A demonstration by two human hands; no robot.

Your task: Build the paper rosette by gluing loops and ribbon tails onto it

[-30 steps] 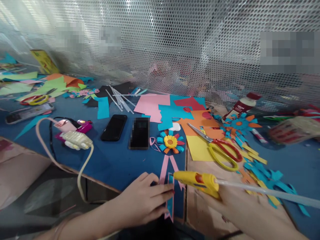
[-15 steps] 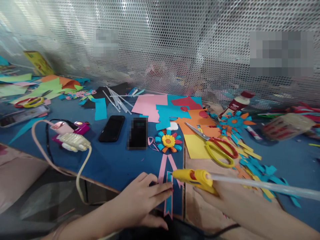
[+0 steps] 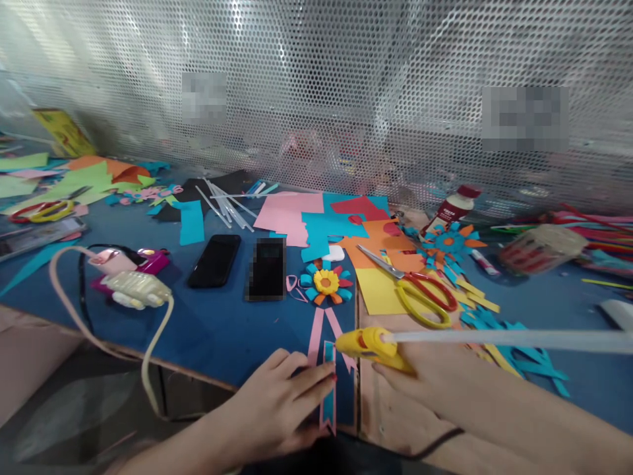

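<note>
My right hand (image 3: 420,376) is wrapped round a yellow hot glue gun (image 3: 370,344), with a long clear glue stick (image 3: 494,339) sticking out of its back. The gun's nozzle is at the upper end of a blue and pink paper strip (image 3: 328,404). My left hand (image 3: 281,396) rests with fingers stretched over this strip, fingertips against it on the table. Just beyond lie two pink paper strips (image 3: 317,330), spread in a V under a paper flower (image 3: 326,282) with a yellow centre and blue, orange and red petals.
Scissors (image 3: 425,297) lie on orange and yellow paper. Two black phones (image 3: 215,260) and a power strip (image 3: 133,280) with cords are on the left. A bottle (image 3: 452,208), a second blue flower (image 3: 449,243) and paper scraps are at the right. A perforated metal screen (image 3: 316,86) stands behind.
The view has shifted slightly. The glue gun has tilted a little, its glue stick now nearly level, and its nozzle stays by the strip's upper end. My left hand keeps its place on the strip.
</note>
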